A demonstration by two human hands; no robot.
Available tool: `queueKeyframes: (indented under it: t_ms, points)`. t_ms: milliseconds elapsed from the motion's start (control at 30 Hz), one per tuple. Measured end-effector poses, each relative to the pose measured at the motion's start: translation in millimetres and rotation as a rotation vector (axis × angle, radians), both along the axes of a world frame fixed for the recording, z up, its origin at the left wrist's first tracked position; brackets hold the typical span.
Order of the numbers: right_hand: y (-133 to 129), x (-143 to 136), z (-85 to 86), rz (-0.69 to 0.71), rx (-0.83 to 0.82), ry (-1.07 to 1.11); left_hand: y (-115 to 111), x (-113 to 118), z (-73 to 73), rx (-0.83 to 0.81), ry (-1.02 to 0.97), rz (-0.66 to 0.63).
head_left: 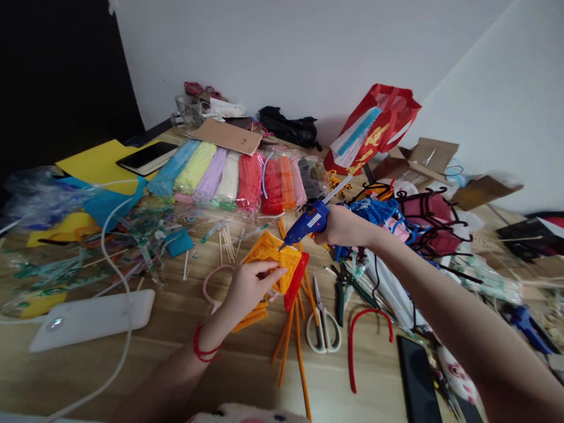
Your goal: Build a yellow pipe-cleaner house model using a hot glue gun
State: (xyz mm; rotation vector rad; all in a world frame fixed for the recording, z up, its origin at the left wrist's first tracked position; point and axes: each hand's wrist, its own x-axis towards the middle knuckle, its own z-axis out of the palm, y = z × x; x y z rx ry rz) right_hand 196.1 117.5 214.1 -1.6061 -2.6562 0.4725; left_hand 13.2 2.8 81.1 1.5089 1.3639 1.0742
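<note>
Two hands work above the table (247,382). The right hand (333,226) has its grip closed round the blue glue gun (306,223), whose long axis runs from two o'clock down to eight, nozzle at or just above the fuzzy orange panel (264,249). That panel lies at eight o'clock from the right grip; the left hand (251,285), nearer, clamps it between thumb and fingers from seven o'clock.

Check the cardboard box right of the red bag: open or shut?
Open: the cardboard box has its flaps raised and spread, beside the red bag.
</note>
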Motion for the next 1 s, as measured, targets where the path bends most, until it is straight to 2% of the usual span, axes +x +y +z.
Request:
queueKeyframes:
  t_ms: [533, 1000]
  points:
    - [7, -8, 13.5, 0.089, -0.078, -0.173, 1, -1, -1.9, 0.081, 0.016, -0.015]
    - [5, -6, 11.1, 0.099, -0.072, -0.123, 1, 0, -6.5, 0.079, 0.003, -0.002]
